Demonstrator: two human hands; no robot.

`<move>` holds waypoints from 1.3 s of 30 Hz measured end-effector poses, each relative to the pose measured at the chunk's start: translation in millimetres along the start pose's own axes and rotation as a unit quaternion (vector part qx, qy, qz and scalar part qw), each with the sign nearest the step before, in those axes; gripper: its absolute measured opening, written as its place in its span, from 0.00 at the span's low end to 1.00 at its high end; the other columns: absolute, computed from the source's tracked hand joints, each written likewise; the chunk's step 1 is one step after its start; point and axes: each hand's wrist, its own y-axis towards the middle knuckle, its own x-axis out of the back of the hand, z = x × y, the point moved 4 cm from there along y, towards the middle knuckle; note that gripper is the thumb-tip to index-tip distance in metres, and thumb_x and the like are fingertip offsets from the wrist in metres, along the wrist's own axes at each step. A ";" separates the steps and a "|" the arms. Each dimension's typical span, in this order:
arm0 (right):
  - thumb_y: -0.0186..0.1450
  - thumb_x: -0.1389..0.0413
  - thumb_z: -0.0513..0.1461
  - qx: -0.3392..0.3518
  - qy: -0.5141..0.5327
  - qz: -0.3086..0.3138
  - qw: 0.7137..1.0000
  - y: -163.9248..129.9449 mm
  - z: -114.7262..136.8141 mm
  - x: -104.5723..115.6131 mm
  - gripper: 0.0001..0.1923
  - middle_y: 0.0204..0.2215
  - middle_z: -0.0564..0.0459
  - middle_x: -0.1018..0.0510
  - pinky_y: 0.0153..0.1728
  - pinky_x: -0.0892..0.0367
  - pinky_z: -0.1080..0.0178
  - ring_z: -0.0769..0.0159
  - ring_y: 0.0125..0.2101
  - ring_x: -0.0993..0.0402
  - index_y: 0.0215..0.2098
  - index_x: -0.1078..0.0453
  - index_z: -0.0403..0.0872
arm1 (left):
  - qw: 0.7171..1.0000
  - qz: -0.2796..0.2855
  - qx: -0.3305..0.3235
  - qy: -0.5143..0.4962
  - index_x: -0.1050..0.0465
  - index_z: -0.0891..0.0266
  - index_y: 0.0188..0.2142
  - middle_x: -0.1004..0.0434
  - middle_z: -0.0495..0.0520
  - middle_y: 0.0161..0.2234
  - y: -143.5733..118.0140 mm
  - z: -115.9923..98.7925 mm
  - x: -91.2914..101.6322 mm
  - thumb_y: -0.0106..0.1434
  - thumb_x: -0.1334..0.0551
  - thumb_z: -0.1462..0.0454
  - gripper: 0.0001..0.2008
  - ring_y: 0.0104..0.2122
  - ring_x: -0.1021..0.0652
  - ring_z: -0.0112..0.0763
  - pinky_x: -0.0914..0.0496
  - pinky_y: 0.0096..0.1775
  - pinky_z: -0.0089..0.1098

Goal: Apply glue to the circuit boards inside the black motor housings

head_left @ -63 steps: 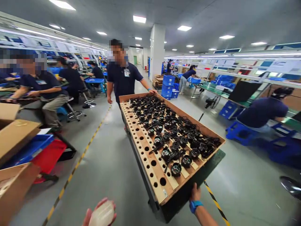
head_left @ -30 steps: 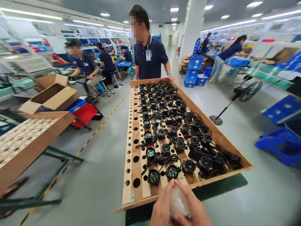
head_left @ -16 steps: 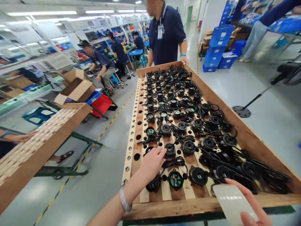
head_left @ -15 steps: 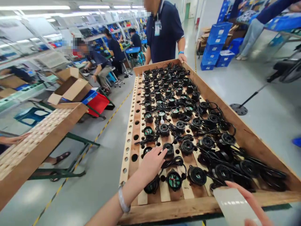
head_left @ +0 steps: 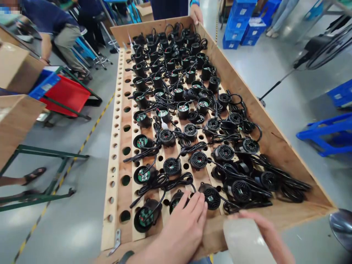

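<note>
Left hand (head_left: 184, 223) lies flat, grip empty, fingers on black round unit (head_left: 176, 201) at tray's (head_left: 275, 141) 6 o'clock edge. Right hand (head_left: 261, 234) holds pale flat pad (head_left: 243, 244). Step: picking a unit; next needs fingers closing round it, clear of cables (head_left: 165, 181). Co-worker's hand (head_left: 196, 13) at 12.

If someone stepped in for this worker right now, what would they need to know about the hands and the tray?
Left hand: open, fingers lying on a black round part in the near row of the wooden tray.
Right hand: holding a pale flat object at the tray's near edge.
Tray: black corded parts fill most holes; the leftmost column of holes is bare. A co-worker's hand holds the far end.
Done or left: cannot tell from this view.
</note>
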 end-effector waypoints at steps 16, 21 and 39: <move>0.68 0.54 0.49 0.271 -0.338 0.140 0.890 68.3 48.9 -53.6 0.21 0.42 0.40 0.23 0.33 0.30 0.60 0.58 0.38 0.24 0.50 0.37 0.42 | 0.988 -0.131 0.042 0.075 0.49 0.76 0.64 0.45 0.68 0.62 -29.6 19.7 21.7 0.62 0.53 0.75 0.29 0.64 0.47 0.45 0.42 0.62 0.46; 0.63 0.46 0.49 0.224 -0.259 0.110 0.933 65.7 53.4 -14.8 0.28 0.47 0.38 0.27 0.39 0.31 0.56 0.54 0.44 0.27 0.56 0.43 0.43 | 0.985 -0.141 0.061 0.082 0.56 0.75 0.65 0.44 0.69 0.62 -32.8 27.0 18.2 0.61 0.55 0.75 0.32 0.64 0.47 0.45 0.40 0.60 0.47; 0.62 0.46 0.45 0.260 -0.376 0.141 0.878 83.1 59.1 -44.8 0.20 0.38 0.45 0.25 0.53 0.50 0.45 0.55 0.41 0.31 0.50 0.39 0.44 | 0.973 -0.130 0.058 0.183 0.38 0.86 0.56 0.37 0.73 0.58 -34.4 27.5 21.3 0.61 0.55 0.73 0.25 0.64 0.45 0.50 0.38 0.58 0.45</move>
